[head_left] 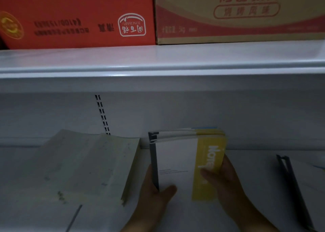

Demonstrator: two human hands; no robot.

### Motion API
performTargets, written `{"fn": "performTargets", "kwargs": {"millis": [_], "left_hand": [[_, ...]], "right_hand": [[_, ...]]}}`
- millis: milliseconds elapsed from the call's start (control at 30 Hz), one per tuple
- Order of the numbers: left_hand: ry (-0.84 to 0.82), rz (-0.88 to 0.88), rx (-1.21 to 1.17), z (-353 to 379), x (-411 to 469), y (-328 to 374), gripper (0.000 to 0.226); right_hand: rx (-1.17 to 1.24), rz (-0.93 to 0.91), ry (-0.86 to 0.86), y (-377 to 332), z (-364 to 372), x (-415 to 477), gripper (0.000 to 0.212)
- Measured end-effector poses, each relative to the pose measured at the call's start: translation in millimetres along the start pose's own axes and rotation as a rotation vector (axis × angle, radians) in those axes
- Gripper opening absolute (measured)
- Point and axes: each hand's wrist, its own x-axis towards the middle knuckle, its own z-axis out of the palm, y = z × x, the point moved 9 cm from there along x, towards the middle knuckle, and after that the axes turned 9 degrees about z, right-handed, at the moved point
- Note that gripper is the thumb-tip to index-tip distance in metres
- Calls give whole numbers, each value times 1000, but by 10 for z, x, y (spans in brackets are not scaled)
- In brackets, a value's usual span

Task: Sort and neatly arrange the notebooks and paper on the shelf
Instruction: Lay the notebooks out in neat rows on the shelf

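Notebooks (pixel 175 161), a bundle fronted by a white and yellow cover, are held upright at the lower shelf (pixel 260 163) between two hands. The left grip (pixel 154 194) is curled round the dark spine edge, thumb on the cover. The right grip (pixel 226 177) is clamped on the yellow side. Blur hides how many are in the bundle. One paper stack (pixel 84 165) lies just left, and one lone notebook (pixel 288 177) lies to the right. Two boxes sit on the upper shelf (pixel 158 61): one red box (pixel 77 17), one tan box (pixel 239 13).

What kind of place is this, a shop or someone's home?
Most likely a shop or stockroom: white shelving with a slotted upright, a red carton and a brown carton on top, notebooks stacked below.
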Motion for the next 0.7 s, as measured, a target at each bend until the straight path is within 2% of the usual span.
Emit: {"fn": "performTargets", "kwargs": {"millis": [133,200,300,367,400,500,567,633,700], "left_hand": [[-16,-48,-185,57,32,-2,52],[20,-61,-270,77,23,68,48],[50,-82,-253,59,1,57,44],[63,-109,-239,68,14,10,43],[73,-112,-233,58,11,7,44],[15,-108,-102,88,1,-15,42],[-80,-131,-47,138,-9,-37,33],[-131,-172,-12,95,-20,-46,38],[-204,-200,99,56,23,-41,48]], "right_hand": [[71,-5,-32,-24,-27,19,52],[118,-12,-7,0,-45,19,46],[123,10,102,68,-81,-20,28],[48,13,127,90,-76,-32,57],[28,-9,147,78,-75,-47,61],[0,-116,252,-45,-41,-141,54],[-30,-161,255,-77,-8,-206,44],[-13,-150,185,-54,-8,-225,14],[-59,-147,153,-20,-79,-241,42]]}}
